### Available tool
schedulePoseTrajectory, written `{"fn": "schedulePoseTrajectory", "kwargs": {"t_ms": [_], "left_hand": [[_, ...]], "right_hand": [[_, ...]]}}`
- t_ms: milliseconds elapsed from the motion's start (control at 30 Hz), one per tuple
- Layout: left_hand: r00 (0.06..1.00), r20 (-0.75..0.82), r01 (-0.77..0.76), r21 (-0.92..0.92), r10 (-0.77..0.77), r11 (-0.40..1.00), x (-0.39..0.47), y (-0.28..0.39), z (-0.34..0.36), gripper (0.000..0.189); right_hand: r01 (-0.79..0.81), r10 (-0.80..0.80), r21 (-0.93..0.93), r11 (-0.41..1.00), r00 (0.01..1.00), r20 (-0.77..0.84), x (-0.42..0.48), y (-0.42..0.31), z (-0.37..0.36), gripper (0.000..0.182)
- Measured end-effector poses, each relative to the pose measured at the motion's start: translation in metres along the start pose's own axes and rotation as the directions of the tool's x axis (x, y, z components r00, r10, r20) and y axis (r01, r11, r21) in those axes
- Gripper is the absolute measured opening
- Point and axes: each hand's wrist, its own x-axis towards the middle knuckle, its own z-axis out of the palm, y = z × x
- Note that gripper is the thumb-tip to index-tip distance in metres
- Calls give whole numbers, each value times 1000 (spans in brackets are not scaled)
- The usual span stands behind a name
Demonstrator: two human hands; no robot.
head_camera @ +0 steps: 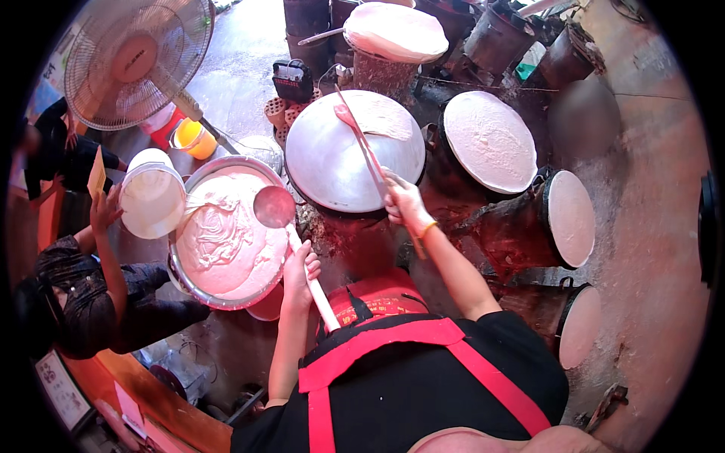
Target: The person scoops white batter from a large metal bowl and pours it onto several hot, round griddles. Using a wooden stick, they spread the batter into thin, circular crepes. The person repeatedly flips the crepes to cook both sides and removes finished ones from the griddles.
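Observation:
My left hand [299,270] grips the pale handle of a ladle [274,207], whose round bowl is over the right side of a metal basin [174,257] of thick, pale batter [226,243]. My right hand [403,198] holds a long, thin wooden spatula or stick [362,136], slanting across a domed metal griddle [334,158]. Near the griddle's upper right lies a thin patch of pale batter [388,122]. A white bucket [152,201] is tilted over the basin's left side, and pale strands of batter stretch from it into the basin.
Batter-covered round griddles [490,141] [571,218] [580,327] stand on dark drum stoves to the right, another griddle [396,34] at the back. A standing fan [139,62] is at upper left. One person [85,300] sits left of the basin; another [54,153] is farther back.

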Motion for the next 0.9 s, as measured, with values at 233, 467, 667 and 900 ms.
{"fn": "schedulePoseTrajectory", "kwargs": {"t_ms": [233, 467, 667, 900], "left_hand": [[974, 5, 214, -373, -229, 903, -12, -15, -16, 17], [992, -67, 47, -595, -108, 802, -20, -46, -1, 13], [989, -121, -35, -741, -82, 670, -26, -93, -10, 12], [939, -332, -176, -699, -96, 694, -41, -142, 18, 21]], "right_hand": [[112, -129, -112, 987, 979, -159, 19, 7, -37, 34], [-14, 76, -313, 950, 980, 186, 14, -33, -27, 35], [130, -120, -264, 956, 991, 52, 56, -58, -99, 36], [65, 178, -509, 858, 892, 415, 70, -68, -93, 35]]}}
